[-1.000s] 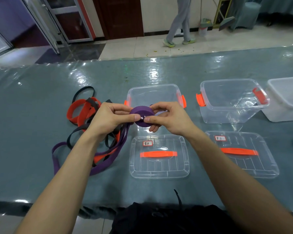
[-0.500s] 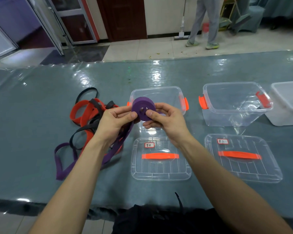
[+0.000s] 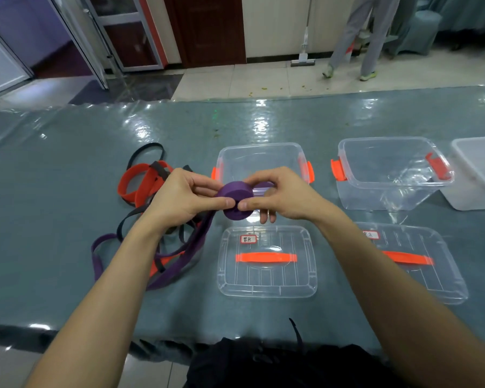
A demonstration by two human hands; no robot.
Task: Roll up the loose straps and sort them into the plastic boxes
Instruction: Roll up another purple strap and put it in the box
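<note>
Purple roll [image 3: 236, 198]: held above the bench [image 3: 53, 219], in front of an open clear box [image 3: 259, 148]; its unwound tail [image 3: 185, 261] trails down to the bench.
Hands: left hand [image 3: 179, 198] and right hand [image 3: 289, 194] both pinch the roll.
Risk: a slackened pinch would probably let the coil spring open; the tail may snag in the strap pile [image 3: 143, 183].

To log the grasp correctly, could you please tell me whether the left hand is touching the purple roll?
Touching. The head view shows the left hand pinching the purple roll between thumb and fingers, with no gap.
</note>
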